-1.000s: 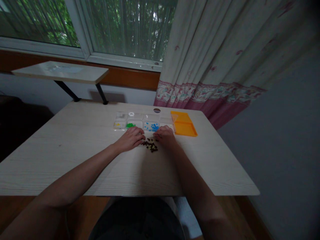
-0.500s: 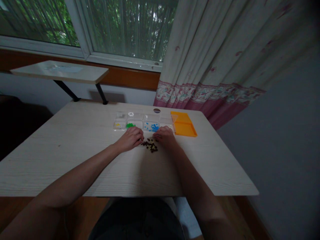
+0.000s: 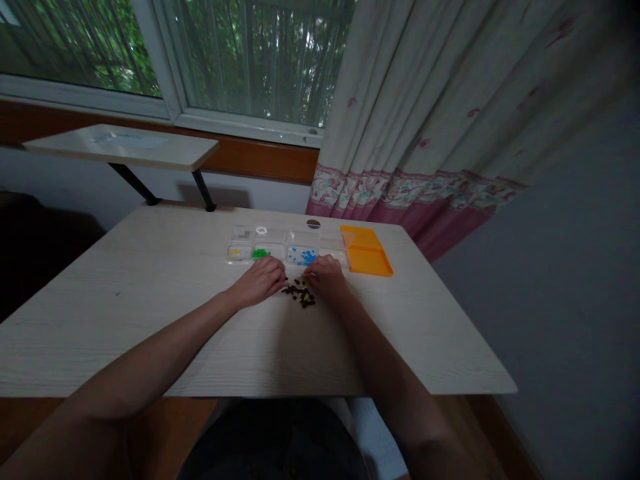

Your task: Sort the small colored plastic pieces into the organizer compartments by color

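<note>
A small heap of dark beads (image 3: 299, 294) lies on the pale wooden table (image 3: 150, 287) between my two hands. My left hand (image 3: 261, 280) rests knuckles up at the heap's left edge, its fingers curled down onto the table. My right hand (image 3: 326, 277) sits at the heap's right edge with its fingertips bent together over the beads. Whether either hand pinches a bead is hidden. Just beyond the hands stands a clear compartment box (image 3: 280, 238) holding yellow beads (image 3: 235, 252), green beads (image 3: 260, 253) and blue beads (image 3: 303, 255).
An orange lid (image 3: 365, 250) lies open at the box's right end. A small round dark hole (image 3: 313, 224) marks the table's far edge. A narrow side shelf (image 3: 120, 143) stands under the window at the back left. A curtain (image 3: 425, 120) hangs at the back right.
Both hands have stayed at the bead heap, only shifting slightly closer to it. The view has tilted a little.
</note>
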Tool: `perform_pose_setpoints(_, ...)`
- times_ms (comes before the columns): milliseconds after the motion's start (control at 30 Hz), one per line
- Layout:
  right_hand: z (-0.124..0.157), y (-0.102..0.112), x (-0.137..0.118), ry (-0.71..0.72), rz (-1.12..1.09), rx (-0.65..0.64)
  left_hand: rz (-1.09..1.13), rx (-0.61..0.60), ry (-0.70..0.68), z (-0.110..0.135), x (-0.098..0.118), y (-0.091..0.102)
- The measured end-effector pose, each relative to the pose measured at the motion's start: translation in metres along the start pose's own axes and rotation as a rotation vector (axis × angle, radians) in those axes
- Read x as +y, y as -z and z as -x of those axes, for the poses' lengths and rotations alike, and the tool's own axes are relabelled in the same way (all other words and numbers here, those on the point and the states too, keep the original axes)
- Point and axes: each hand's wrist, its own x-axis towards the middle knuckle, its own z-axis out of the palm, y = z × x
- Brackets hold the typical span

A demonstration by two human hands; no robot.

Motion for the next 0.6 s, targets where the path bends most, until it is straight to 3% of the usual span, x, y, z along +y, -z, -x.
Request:
perform_pose_setpoints(267,-0.002,-0.002,0.013,-0.019,-0.025,0.143,-0.006,0.053,0.012,0.002,-0.004,0.001)
perform_pose_setpoints(433,-0.001,0.0,0.032,-0.205,0.005,0.29,-0.043,0.232,0.166,0.007,-0.022,0.01)
perform_pose_setpoints(600,0.004,0.007,0.047,-0.418,0.026,0.379,-0.159,0.409,0.37,0.022,-0.06,0.022)
